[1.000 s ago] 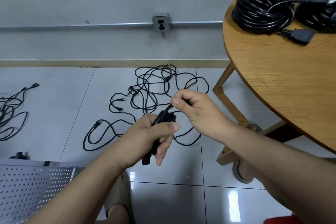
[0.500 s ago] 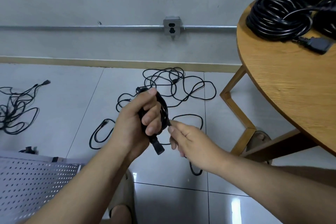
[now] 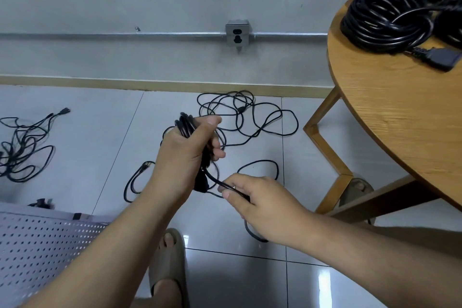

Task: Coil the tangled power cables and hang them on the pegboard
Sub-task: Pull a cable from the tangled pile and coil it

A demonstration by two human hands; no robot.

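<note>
My left hand [image 3: 186, 155] grips a small coil of black power cable [image 3: 184, 124], its loops sticking out above my fist and a plug hanging below it. My right hand [image 3: 260, 204] pinches the free run of the same cable just below and right of the left hand. From there the cable trails down to the floor, where the loose tangled cable [image 3: 250, 117] lies on the tiles ahead. The grey perforated pegboard [image 3: 37, 245] lies at the lower left.
A round wooden table [image 3: 405, 117] at the right carries thick coiled black cables [image 3: 385, 20]. Another tangled cable [image 3: 22, 147] lies on the floor at the far left. A wall socket [image 3: 237, 35] sits on the conduit. My sandalled foot [image 3: 167, 265] is below.
My left hand turned the coil upright and lifted it a little. My right hand dropped from above the coil to below it, drawing the cable along; the floor tangle has shrunk.
</note>
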